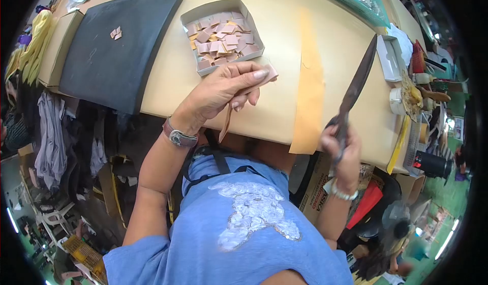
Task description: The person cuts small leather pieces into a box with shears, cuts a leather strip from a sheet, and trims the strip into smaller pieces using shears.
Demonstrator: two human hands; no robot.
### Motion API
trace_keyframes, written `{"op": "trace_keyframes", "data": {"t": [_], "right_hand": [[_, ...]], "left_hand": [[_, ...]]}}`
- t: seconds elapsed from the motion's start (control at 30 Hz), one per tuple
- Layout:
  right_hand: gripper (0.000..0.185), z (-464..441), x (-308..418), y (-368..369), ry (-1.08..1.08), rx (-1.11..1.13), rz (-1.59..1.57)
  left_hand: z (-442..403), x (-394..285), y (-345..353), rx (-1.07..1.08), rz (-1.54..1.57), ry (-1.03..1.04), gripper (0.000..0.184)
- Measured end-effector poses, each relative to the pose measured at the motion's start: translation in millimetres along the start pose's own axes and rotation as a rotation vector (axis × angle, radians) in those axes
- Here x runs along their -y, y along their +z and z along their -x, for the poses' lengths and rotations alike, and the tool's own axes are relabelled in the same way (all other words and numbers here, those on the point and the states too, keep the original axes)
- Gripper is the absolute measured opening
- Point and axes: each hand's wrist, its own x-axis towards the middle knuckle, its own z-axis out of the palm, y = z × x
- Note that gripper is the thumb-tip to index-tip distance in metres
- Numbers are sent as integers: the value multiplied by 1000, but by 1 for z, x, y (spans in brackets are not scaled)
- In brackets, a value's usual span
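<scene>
Between the thumb and fingers of my left hand (pixel 216 92) is a thin pinkish-tan strip (pixel 271 73), its tail hanging below the palm. My right hand (pixel 345 153), slightly blurred, grips large dark scissors (pixel 358 81) by the handles. Their long blades point up and away over the table, and look closed together. Just beyond my left hand stands a shallow white box (pixel 201 71) of small pinkish-tan square pieces (pixel 221 38). A long orange-yellow strip (pixel 309 92) lies on the table between my two hands.
On the left of the table (pixel 277 117) lies a dark board (pixel 117 56) with a few small pieces (pixel 116 33) on it. A green basket (pixel 361 0) sits at the far right. A white open box (pixel 390 56) and a roll of tape (pixel 399 102) line the right edge.
</scene>
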Motion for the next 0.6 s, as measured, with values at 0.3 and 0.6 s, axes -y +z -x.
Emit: {"op": "trace_keyframes", "data": {"t": [0.3,0.6], "right_hand": [[52,49,-38,37,290,556,-706],[59,44,-31,42,272,567,-674]], "left_hand": [[-2,-7,-7,-145,78,67,24],[0,-14,-7,-128,18,79,23]]}}
